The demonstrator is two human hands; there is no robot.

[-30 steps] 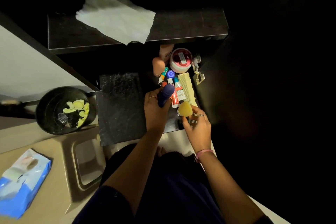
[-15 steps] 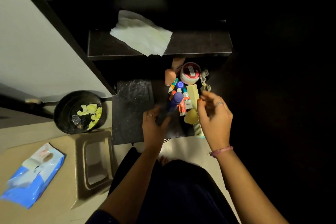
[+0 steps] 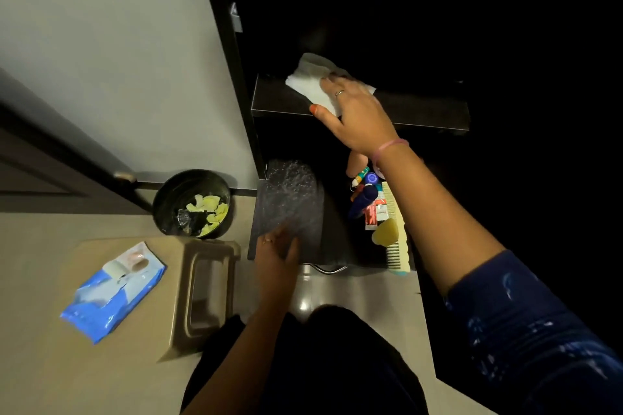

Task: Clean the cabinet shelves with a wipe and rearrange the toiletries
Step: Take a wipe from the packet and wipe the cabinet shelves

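Right hand [image 3: 354,111] now on wipe [image 3: 308,84] — toiletries [image 3: 374,205] crowd lower shelf [image 3: 286,205]

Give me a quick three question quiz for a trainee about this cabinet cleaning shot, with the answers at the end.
1. True or false: the right hand rests on the white wipe on the upper shelf.
2. Where does the yellow sponge lie? A) in the black bin B) on the lower shelf beside the comb C) on the blue wipes pack
3. Fill in: the blue wipes pack lies on the beige ____.

Key:
1. True.
2. B: it sits on the lower shelf against the comb.
3. Stool.
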